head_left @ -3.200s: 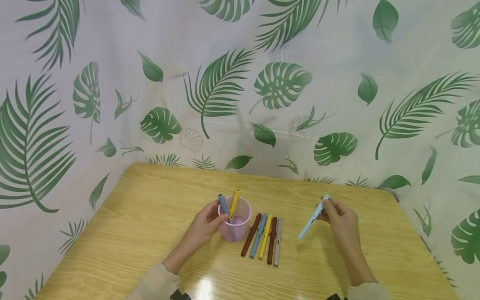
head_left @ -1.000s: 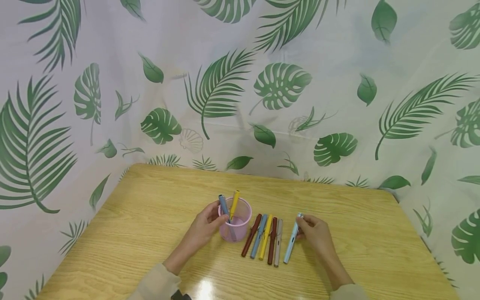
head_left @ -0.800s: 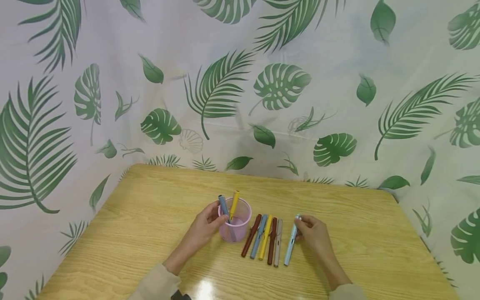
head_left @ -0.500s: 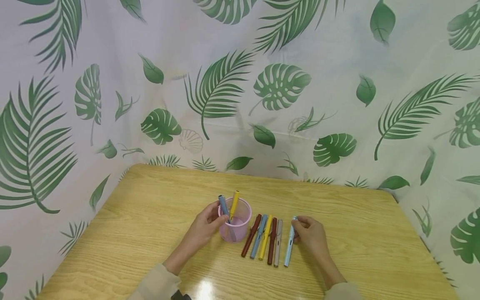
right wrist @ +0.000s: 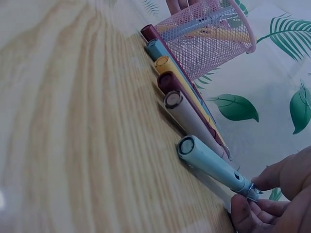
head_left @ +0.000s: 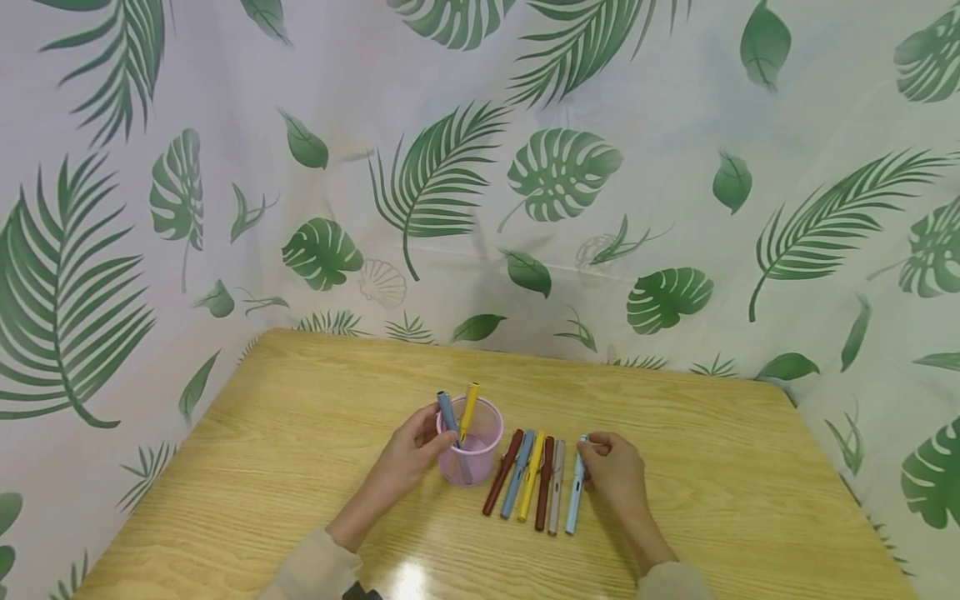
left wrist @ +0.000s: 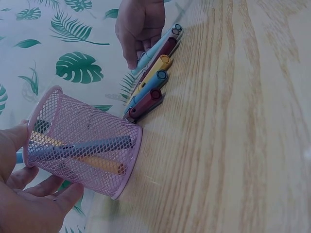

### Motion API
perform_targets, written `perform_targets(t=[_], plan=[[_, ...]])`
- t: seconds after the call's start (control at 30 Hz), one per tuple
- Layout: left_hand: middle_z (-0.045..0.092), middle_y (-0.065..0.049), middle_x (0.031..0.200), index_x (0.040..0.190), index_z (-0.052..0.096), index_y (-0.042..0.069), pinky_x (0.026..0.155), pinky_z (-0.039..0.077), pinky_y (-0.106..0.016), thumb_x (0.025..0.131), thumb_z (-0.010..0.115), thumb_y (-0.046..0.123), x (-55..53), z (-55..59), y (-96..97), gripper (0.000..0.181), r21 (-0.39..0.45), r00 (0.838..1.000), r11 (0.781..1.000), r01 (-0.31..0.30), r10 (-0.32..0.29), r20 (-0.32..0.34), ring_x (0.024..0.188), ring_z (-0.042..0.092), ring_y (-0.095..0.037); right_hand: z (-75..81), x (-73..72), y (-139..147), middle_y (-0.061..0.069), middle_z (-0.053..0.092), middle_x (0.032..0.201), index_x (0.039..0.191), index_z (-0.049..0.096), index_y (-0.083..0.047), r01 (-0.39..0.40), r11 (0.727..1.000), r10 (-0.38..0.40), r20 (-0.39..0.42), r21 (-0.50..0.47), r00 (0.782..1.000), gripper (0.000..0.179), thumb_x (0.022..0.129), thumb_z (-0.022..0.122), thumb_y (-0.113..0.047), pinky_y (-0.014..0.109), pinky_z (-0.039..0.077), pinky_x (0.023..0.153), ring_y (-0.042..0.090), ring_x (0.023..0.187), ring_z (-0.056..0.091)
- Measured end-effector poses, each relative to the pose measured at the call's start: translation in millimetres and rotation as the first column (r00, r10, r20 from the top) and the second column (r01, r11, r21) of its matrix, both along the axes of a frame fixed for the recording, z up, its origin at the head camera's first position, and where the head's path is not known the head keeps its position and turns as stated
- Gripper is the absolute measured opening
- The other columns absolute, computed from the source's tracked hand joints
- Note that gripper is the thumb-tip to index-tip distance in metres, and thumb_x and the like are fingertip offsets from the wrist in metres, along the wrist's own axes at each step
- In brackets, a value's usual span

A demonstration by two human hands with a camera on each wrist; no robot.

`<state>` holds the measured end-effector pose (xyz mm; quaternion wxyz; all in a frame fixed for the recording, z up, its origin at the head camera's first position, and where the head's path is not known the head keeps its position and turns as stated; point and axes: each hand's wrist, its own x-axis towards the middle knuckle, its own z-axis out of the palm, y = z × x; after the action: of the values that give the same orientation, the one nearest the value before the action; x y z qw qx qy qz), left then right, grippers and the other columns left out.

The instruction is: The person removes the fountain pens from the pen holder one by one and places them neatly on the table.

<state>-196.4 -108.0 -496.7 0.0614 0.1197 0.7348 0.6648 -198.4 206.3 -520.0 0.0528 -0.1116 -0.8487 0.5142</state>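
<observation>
My left hand (head_left: 408,457) grips the side of a pink mesh pen cup (left wrist: 87,124), thumb at the rim. Inside lean a blue pen (head_left: 447,411) and a yellow pen (head_left: 470,407). At the right, my right hand (head_left: 618,475) pinches a light blue pen (right wrist: 209,161) near its clip end, between thumb and fingers. That pen lies low along the table, roughly parallel to a row of capped pens: maroon (head_left: 502,472), blue (head_left: 517,475), yellow (head_left: 530,479), a second maroon (head_left: 543,492) and grey (head_left: 556,492). A narrow gap separates it from the grey one.
The wooden table (head_left: 300,450) extends to both sides of the hands. A white curtain (head_left: 465,75) printed with green leaves hangs behind its back edge. The pen row lies just right of the cup.
My right hand has brought the light blue pen down from the upper right to beside the row, then slid it slightly left toward the grey pen. The left hand and cup stay put.
</observation>
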Motion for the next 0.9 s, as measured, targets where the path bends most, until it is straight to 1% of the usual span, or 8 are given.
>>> perform_targets(t=[0.33, 0.43, 0.53, 0.7, 0.8, 0.9], plan=[[0.053, -0.027, 0.146, 0.155, 0.038, -0.004, 0.112, 0.044, -0.052, 0.105, 0.064, 0.020, -0.2, 0.2, 1.0, 0.062, -0.003, 1.000, 1.000, -0.006, 0.006, -0.002, 0.137, 0.050, -0.042, 2.6, 0.7, -1.7, 0.028, 0.070, 0.102, 0.125, 0.058, 0.016, -0.010, 0.999, 0.009, 0.026, 0.054, 1.000, 0.036, 0.100, 0.064, -0.009, 0.025, 0.059, 0.052, 0.015, 0.058, 0.067], [0.054, -0.027, 0.146, 0.155, 0.038, -0.004, 0.112, 0.044, -0.051, 0.105, 0.064, 0.020, -0.1, 0.3, 1.1, 0.062, -0.003, 1.000, 1.000, -0.008, 0.008, -0.003, 0.137, 0.050, -0.042, 3.7, 1.4, -2.6, 0.030, 0.069, 0.104, 0.125, 0.057, 0.017, -0.016, 0.998, 0.015, 0.022, 0.053, 1.000, 0.036, 0.100, 0.063, -0.008, 0.027, 0.059, 0.052, 0.018, 0.061, 0.069], [0.054, -0.027, 0.146, 0.155, 0.038, -0.004, 0.111, 0.045, -0.051, 0.105, 0.064, 0.020, 0.0, 0.2, 0.9, 0.062, -0.003, 1.000, 1.000, -0.008, 0.008, -0.003, 0.137, 0.051, -0.042, 3.4, 2.1, -3.2, 0.031, 0.069, 0.106, 0.125, 0.057, 0.018, -0.025, 0.996, 0.024, 0.013, 0.087, 1.000, 0.037, 0.100, 0.063, -0.009, 0.029, 0.060, 0.056, 0.025, 0.070, 0.072], [0.053, -0.027, 0.146, 0.156, 0.037, -0.004, 0.112, 0.045, -0.051, 0.105, 0.064, 0.020, 0.0, -0.1, 0.5, 0.062, 0.000, 1.000, 1.000, -0.005, 0.005, -0.001, 0.137, 0.050, -0.042, 1.7, 2.6, -2.8, 0.030, 0.070, 0.107, 0.123, 0.060, 0.016, -0.021, 0.985, 0.021, 0.005, 0.170, 1.000, 0.036, 0.100, 0.063, -0.012, 0.037, 0.062, 0.069, 0.039, 0.091, 0.072], [0.052, -0.028, 0.147, 0.156, 0.037, -0.004, 0.112, 0.044, -0.051, 0.105, 0.064, 0.020, 0.0, -0.3, 0.3, 0.063, 0.001, 1.000, 1.000, -0.002, 0.002, -0.001, 0.138, 0.050, -0.042, 2.5, 2.6, -3.2, 0.030, 0.070, 0.108, 0.124, 0.061, 0.015, -0.017, 0.985, 0.016, 0.005, 0.174, 1.000, 0.036, 0.100, 0.062, -0.013, 0.042, 0.062, 0.074, 0.043, 0.097, 0.071], [0.052, -0.028, 0.147, 0.156, 0.037, -0.005, 0.112, 0.044, -0.051, 0.105, 0.064, 0.020, 0.1, -0.2, 0.3, 0.062, 0.001, 1.000, 1.000, -0.001, 0.001, -0.004, 0.137, 0.050, -0.042, 3.7, 2.9, -4.1, 0.030, 0.070, 0.111, 0.125, 0.061, 0.013, -0.007, 0.984, 0.008, -0.002, 0.176, 1.000, 0.037, 0.101, 0.060, -0.015, 0.047, 0.061, 0.080, 0.043, 0.103, 0.069]])
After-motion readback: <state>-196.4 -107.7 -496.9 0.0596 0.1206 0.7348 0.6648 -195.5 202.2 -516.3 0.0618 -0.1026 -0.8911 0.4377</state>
